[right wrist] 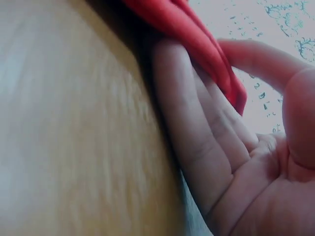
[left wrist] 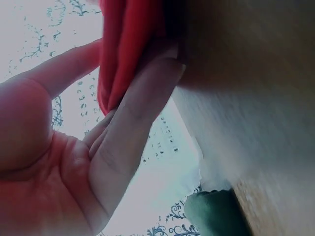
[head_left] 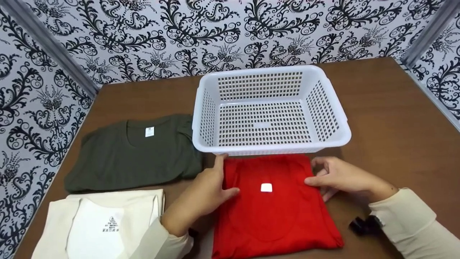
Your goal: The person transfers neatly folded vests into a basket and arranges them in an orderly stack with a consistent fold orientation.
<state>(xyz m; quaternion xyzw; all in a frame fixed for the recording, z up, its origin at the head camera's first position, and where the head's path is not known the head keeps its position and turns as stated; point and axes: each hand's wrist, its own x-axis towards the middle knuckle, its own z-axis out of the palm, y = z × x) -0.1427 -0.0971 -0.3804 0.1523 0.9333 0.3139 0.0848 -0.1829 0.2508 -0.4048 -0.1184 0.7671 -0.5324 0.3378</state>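
A folded red T-shirt (head_left: pixel 266 216) with a white neck label lies in front of the white basket (head_left: pixel 271 149). At its left edge, my left hand (head_left: pixel 206 194) holds the cloth, thumb on top and fingers slipped beneath. My right hand (head_left: pixel 337 176) grips the opposite edge the same way. In the left wrist view, the red fabric (left wrist: pixel 120 54) hangs in folds between thumb and fingers. The right wrist view shows red cloth (right wrist: pixel 197 44) between the thumb and fingers, with the fingers (right wrist: pixel 182 108) low against the wooden table.
A folded dark green T-shirt (head_left: pixel 158 154) lies left of the basket. Nearer, a folded cream shirt (head_left: pixel 143 201) with a printed neck mark sits by my left forearm. The brown table (head_left: pixel 381 108) runs back to a patterned wall (head_left: pixel 222 36).
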